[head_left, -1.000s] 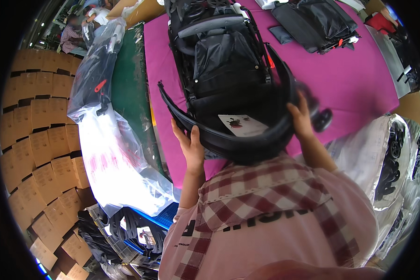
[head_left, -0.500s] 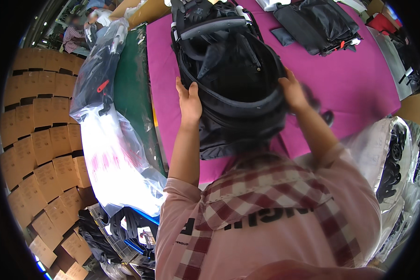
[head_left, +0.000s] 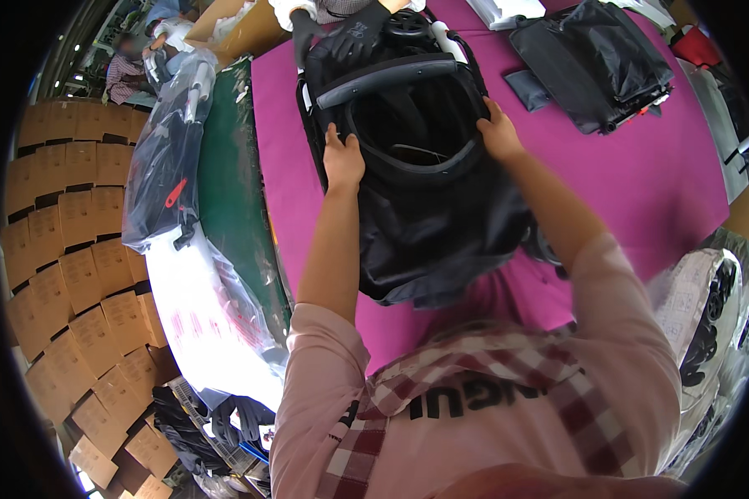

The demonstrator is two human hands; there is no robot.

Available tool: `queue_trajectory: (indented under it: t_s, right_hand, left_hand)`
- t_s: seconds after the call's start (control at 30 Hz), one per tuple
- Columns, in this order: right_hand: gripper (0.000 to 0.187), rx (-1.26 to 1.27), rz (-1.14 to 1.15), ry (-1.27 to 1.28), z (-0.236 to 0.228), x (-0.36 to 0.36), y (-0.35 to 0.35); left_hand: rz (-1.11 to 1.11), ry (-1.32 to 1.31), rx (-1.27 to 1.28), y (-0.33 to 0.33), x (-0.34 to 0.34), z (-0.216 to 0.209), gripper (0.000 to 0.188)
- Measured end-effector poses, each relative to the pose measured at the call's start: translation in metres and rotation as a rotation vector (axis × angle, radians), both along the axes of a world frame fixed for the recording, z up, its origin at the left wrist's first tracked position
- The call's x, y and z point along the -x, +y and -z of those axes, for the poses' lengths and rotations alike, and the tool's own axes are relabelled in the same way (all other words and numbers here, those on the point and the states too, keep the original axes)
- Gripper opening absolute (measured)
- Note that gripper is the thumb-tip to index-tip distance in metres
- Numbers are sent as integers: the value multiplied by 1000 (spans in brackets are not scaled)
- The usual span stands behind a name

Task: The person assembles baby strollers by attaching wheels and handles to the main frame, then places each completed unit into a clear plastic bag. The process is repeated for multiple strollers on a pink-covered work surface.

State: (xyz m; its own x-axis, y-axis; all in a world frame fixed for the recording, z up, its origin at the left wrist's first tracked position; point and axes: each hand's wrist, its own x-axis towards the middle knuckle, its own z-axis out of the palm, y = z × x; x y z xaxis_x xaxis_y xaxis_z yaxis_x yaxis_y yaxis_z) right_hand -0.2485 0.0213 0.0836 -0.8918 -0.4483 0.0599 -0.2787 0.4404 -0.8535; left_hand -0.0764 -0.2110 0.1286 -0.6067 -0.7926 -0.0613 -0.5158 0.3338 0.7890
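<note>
A black baby stroller (head_left: pixel 441 218) with a grey padded bar (head_left: pixel 393 81) and white frame parts lies before me on the table. My left hand (head_left: pixel 344 160) grips the left side of its black canopy (head_left: pixel 429 170), thumb and fingertips showing near the rim. On the opposite side, my right hand (head_left: pixel 499 135) holds the canopy's edge, with its thumb on top and some fingers hidden behind the fabric. Between my hands the canopy's oval opening shows a dark inside. At the far end, a co-worker's black-gloved hand (head_left: pixel 359 37) rests by the stroller frame.
The table wears a magenta cloth (head_left: pixel 632 179). Folded black fabric with a frame (head_left: pixel 595 62) lies far right, beside a small black pouch (head_left: pixel 528 90). Left are a green surface (head_left: pixel 229 175), a plastic-wrapped item (head_left: pixel 162 158) and stacked cardboard boxes (head_left: pixel 79 220). Bagged parts (head_left: pixel 707 291) stand right.
My hands and the canopy rim have moved slightly away from me, and the opening looks narrower. More black fabric now spreads toward me. The co-worker's gloved hands show more plainly.
</note>
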Motion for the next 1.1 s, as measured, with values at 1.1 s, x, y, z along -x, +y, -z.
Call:
queue_trajectory:
  t_s: [1.1]
  right_hand:
    - [57,-398,-398,395,16,-79,37]
  left_hand:
    - [129,-174,349,50,-40,51,65]
